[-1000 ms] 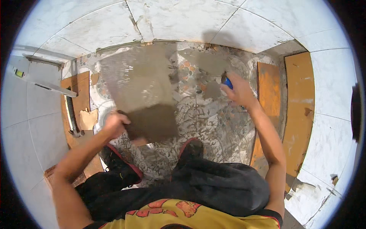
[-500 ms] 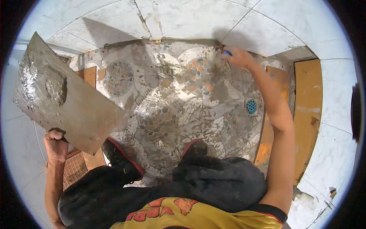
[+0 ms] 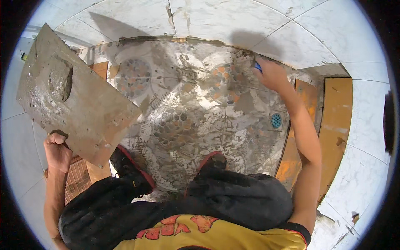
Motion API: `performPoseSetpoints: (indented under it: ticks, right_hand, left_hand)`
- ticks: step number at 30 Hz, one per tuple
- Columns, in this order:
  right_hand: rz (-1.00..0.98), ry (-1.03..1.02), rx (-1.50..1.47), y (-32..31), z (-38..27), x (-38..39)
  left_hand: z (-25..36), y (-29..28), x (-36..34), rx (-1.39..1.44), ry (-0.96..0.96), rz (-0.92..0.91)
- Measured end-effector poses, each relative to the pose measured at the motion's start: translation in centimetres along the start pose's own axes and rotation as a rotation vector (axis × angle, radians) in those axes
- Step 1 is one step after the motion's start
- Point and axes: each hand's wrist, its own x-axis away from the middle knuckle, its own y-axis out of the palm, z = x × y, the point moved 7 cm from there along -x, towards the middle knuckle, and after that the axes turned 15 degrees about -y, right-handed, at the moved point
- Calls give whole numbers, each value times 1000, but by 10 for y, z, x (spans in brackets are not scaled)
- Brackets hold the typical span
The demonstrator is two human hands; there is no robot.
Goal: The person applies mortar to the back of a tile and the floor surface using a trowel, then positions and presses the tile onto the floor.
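At the far left, beyond the left hand, a small yellow-green object (image 3: 23, 56) peeks past a flat, rectangular grey slab (image 3: 96, 118); too little of it shows to tell its kind. The bare left hand (image 3: 57, 154) is clenched on the slab's lower-left edge, holding it tilted, above the floor. The slab lies mostly ahead and to the right of this hand. A thin film of wet grey mortar covers its face, glossy toward the left, dull and streaked elsewhere, with faint reddish smears near the right corner. On its far half sits 1 thick, ridged mound of dark grey mortar (image 3: 61, 81), shining along its left side.

Just right of the left wrist lies a brown gridded tile (image 3: 78, 179), partly covered by the slab and a leg in dark trousers (image 3: 166, 208). Between the hands spreads a mortar-smeared floor of white tile with round pebble patterns (image 3: 175, 129); 2 black shoes with red edging (image 3: 132, 171) stand on its near side.

The bare right hand (image 3: 273, 76), near the tall white wall tiles (image 3: 225, 23), grasps a blue-handled tool (image 3: 258, 67); its working end cannot be made out. Nearer than this hand is a round teal drain cover (image 3: 276, 121). Farther right stand a worn orange-brown panel (image 3: 306, 96) and an ochre panel (image 3: 336, 121).
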Motion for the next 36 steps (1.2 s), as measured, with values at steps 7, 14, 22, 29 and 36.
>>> performPoseSetpoints:
  ticks: [7,14,22,29,36]
  right_hand:
    - [110,-69,50,3,-3,2]
    - [-33,-64,-116,16,-3,-32]
    - [-71,92,-78,-9,-15,9]
    - [22,-61,-344,19,-75,-37]
    - [-146,-293,-207,26,-108,-73]
  left_hand:
    - [1,3,-5,2,-20,-55]
    - [-3,16,-3,-37,-45,-150]
    - [-7,13,9,99,-86,-40]
    - [-6,21,1,-24,-108,-181]
    - [-12,26,3,6,-127,-72]
